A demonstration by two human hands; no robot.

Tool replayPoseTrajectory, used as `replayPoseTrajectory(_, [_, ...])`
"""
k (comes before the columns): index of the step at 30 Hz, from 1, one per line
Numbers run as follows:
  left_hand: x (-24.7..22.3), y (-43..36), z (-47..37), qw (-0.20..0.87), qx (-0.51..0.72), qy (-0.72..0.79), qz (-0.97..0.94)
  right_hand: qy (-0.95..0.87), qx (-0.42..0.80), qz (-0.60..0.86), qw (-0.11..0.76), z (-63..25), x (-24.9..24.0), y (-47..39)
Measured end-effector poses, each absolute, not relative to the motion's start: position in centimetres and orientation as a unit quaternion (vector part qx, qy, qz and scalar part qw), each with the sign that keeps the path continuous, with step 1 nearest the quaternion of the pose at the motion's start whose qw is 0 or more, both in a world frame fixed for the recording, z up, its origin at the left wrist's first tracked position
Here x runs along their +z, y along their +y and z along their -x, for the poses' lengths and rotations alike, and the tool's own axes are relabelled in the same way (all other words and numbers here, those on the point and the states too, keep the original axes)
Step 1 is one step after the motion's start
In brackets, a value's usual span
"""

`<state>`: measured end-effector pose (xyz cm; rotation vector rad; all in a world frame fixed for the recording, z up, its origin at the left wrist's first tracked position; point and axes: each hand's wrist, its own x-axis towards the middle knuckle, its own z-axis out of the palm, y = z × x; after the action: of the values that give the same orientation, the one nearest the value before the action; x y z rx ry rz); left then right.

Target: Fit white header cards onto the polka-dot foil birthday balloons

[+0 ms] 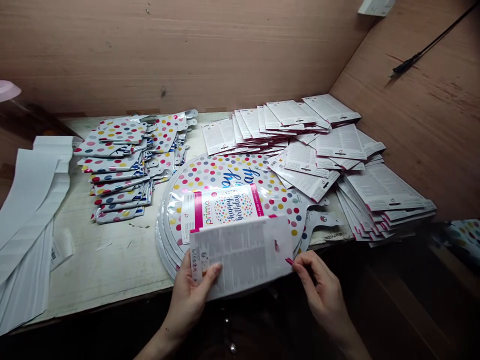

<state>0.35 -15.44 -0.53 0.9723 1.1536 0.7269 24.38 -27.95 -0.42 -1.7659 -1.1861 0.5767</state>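
Note:
A white printed cardboard packet with a pink edge is tilted over the front of the table. My left hand grips its left end, thumb on the printed face. A hang slot shows near the packet's right end. At that end, my right hand is closed in a pinch, with a small pink piece at the fingertips; whether it is loose or part of the packet I cannot tell. Behind the packet, round polka-dot foil balloons lie flat in a stack, topped by a "happy birthday" card, partly hidden.
Folded polka-dot foil balloons are piled at the left. Many white packets lie in overlapping heaps at the back and right. Long white paper sheets hang over the left edge. Wooden panels enclose the table; a black cable hangs right.

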Motion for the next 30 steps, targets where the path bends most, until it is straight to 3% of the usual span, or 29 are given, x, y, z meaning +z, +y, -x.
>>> replayPoseTrajectory(7, [0.8, -12.8, 1.9, 0.634, 0.358, 0.551, -0.408, -0.493, 0.339, 0.739, 0.309, -29.7, -1.3, -30.5])
replayPoseTrajectory(10, [1.2, -12.9, 2.0, 0.639, 0.355, 0.550, -0.404, -0.438, 0.354, 0.737, 0.374, -28.7, -0.7, -28.1])
replayPoseTrajectory(13, [1.4, -13.2, 2.0, 0.657, 0.333, 0.539, -0.408, -0.319, 0.487, 0.642, 0.499, -26.2, 0.7, -24.7])
replayPoseTrajectory(16, [1.4, -13.4, 2.1, 0.651, 0.333, 0.542, -0.415, -0.187, 0.607, 0.541, 0.551, -24.3, 1.3, -22.7])
replayPoseTrajectory(23, [1.2, -13.3, 2.2, 0.647, 0.347, 0.547, -0.402, -0.082, 0.709, 0.453, 0.535, -23.6, 0.9, -22.5])
replayPoseTrajectory(30, [1.2, -13.3, 2.2, 0.643, 0.331, 0.554, -0.411, -0.174, 0.640, 0.530, 0.528, -22.3, 1.4, -23.0])
